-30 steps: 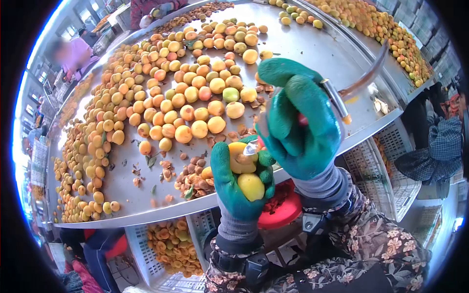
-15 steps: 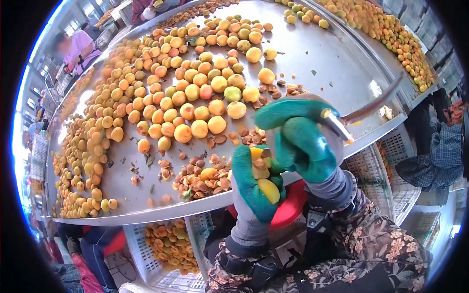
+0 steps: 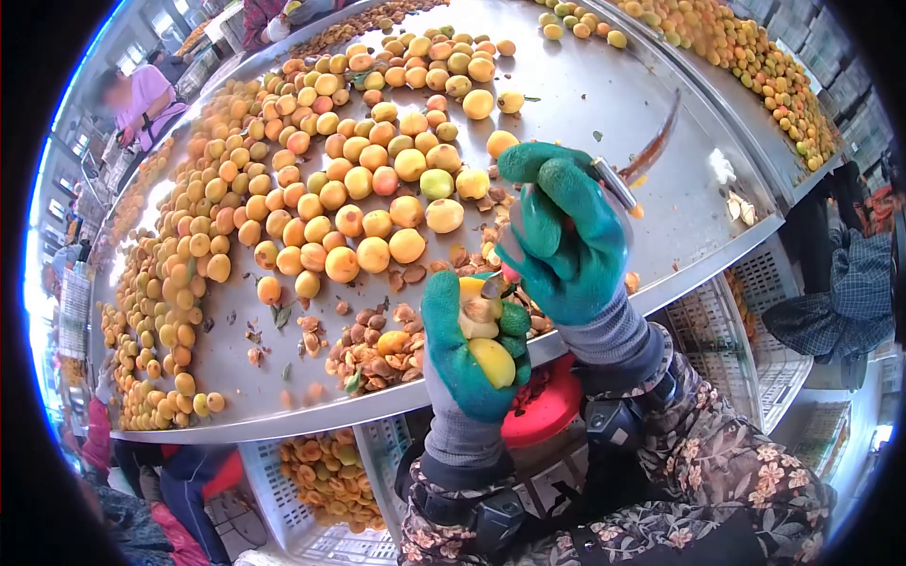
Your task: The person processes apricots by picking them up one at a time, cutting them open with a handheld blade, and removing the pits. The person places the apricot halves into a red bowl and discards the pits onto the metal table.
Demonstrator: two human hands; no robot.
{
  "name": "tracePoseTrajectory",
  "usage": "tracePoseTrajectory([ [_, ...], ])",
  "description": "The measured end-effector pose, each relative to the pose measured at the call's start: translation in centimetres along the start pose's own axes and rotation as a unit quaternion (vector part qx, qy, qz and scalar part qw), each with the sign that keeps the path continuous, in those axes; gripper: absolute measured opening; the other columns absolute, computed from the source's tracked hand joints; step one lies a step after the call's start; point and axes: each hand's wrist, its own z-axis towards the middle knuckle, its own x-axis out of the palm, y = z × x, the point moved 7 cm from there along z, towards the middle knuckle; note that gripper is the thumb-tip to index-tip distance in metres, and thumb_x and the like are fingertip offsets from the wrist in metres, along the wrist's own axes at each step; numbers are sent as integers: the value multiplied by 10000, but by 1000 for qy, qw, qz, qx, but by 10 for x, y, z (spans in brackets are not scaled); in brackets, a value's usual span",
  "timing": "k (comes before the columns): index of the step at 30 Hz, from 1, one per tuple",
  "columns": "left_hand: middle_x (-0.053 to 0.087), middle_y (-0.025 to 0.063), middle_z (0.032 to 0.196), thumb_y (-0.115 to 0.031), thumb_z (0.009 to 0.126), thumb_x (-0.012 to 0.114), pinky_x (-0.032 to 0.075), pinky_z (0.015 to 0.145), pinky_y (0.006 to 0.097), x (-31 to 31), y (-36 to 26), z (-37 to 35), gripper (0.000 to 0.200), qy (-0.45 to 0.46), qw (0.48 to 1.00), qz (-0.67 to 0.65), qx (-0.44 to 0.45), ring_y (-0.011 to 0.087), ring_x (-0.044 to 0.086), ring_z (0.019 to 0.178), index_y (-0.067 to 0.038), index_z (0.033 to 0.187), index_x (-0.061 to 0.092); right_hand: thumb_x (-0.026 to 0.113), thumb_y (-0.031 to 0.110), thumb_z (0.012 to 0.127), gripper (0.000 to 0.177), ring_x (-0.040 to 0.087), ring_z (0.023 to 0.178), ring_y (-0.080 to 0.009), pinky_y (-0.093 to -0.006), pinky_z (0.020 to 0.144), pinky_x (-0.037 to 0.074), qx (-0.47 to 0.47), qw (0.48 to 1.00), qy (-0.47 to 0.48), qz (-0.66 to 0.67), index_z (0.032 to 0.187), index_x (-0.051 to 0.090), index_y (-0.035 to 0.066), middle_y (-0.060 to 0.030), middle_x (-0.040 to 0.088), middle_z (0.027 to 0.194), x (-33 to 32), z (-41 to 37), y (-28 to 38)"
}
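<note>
Both hands wear green-coated gloves with grey cuffs. My left hand, over the table's near edge, is closed around cut apricot pieces, yellow and pale. A curved knife with a metal collar sticks out from my right hand, whose fingers are wrapped round its handle. The hands are close together, right hand higher. Beside my left hand lies a heap of pits and pieces with an orange apricot on it. Whole apricots spread over the metal table.
White crates stand below the table edge, one holding halved apricots. A red stool is under my hands. A person in a light purple top is at the far left. More apricots lie beyond the divider at right.
My right hand has risen slightly and moved left, and the knife blade now points more upward. My left hand has shifted a little left with the apricot pieces still in it.
</note>
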Motion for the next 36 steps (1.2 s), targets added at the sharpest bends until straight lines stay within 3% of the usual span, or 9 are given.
tracePoseTrajectory([
  [8,568,117,959,-111,907,518,454,517,232,-32,18,10,303,-34,984,158,79,133,540,637,-13,1179,428,475,192,899,322,347,400,-59,-227,381,297,58,988,90,114,1028,541,-95,12,435,552,16,10,-3],
  [10,537,71,597,-489,926,373,311,319,233,-32,13,13,443,-97,983,126,86,153,429,369,-77,955,533,444,191,925,322,325,362,-61,-233,356,301,91,986,27,136,1040,540,-95,17,406,510,4,11,-20],
  [17,518,80,561,-479,914,411,310,298,261,-19,17,13,433,-67,986,-106,-108,161,443,382,-64,942,532,435,194,945,325,331,365,-48,-204,347,307,46,900,124,416,1068,546,-86,6,449,535,4,22,-28],
  [18,534,83,748,-215,877,464,384,435,250,-21,20,18,210,27,985,-144,-94,151,496,545,-47,993,511,435,194,945,325,331,365,-48,-204,347,307,47,899,125,417,1068,546,-86,6,449,535,3,23,-30],
  [19,551,85,936,49,840,516,459,572,238,-14,17,17,221,119,973,-180,-80,141,550,708,-30,1044,490,457,184,933,302,351,382,-54,-205,359,318,59,905,139,398,1061,548,-74,-8,465,563,4,22,-31],
  [25,562,63,927,106,787,498,463,687,248,2,-10,14,347,61,920,344,178,162,570,781,-22,1110,490,590,125,860,205,475,481,-90,-212,434,386,123,929,211,278,1017,563,-4,-88,566,728,6,15,-25],
  [27,570,60,967,108,782,519,476,700,267,-16,-4,24,390,36,932,337,125,157,572,821,-10,1152,480,618,91,838,230,518,568,-119,-240,507,436,-55,967,219,115,1042,561,1,-93,574,794,1,22,-2],
  [29,582,76,1016,77,778,567,487,734,291,-5,10,24,380,187,977,-66,-85,178,587,875,-5,1142,498,675,22,795,321,605,742,-177,-296,652,535,-388,875,198,-212,1094,558,10,-102,591,925,7,5,29],
  [36,596,81,940,-90,804,598,482,674,280,1,-14,22,278,132,946,250,161,167,585,798,-21,1071,561,619,103,834,296,550,663,-140,-270,601,505,-273,941,153,-129,1095,551,-20,-81,566,850,-5,4,13],
])
